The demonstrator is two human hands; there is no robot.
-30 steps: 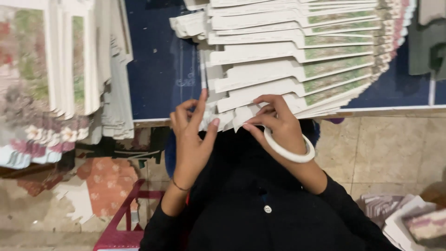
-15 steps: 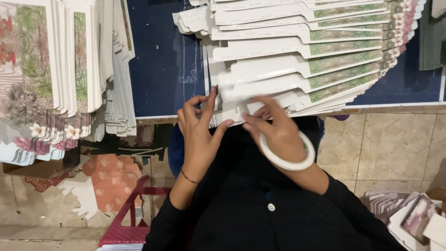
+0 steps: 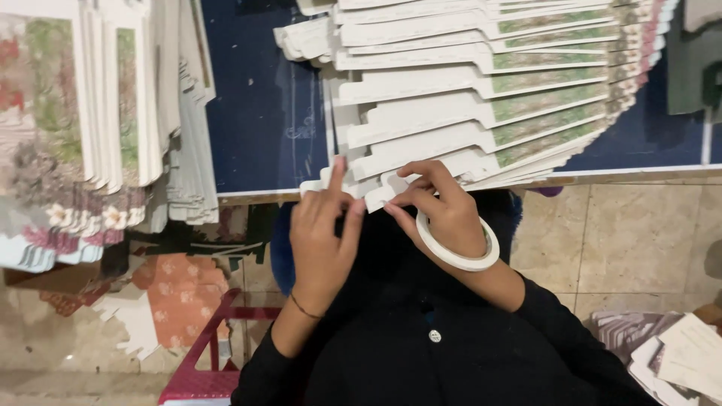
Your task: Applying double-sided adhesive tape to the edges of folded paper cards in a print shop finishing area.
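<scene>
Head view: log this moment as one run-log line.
left hand: touching nearest card blank | right hand: pinching its tab, tape roll on wrist | card fan on blue table

A dark blue table (image 3: 259, 98) carries a fanned stack of white cardboard cutouts (image 3: 481, 83) on the right and a second stack of flowered cutouts (image 3: 90, 113) on the left. Its near edge has a pale trim. Below lies a tiled floor (image 3: 624, 240).
</scene>
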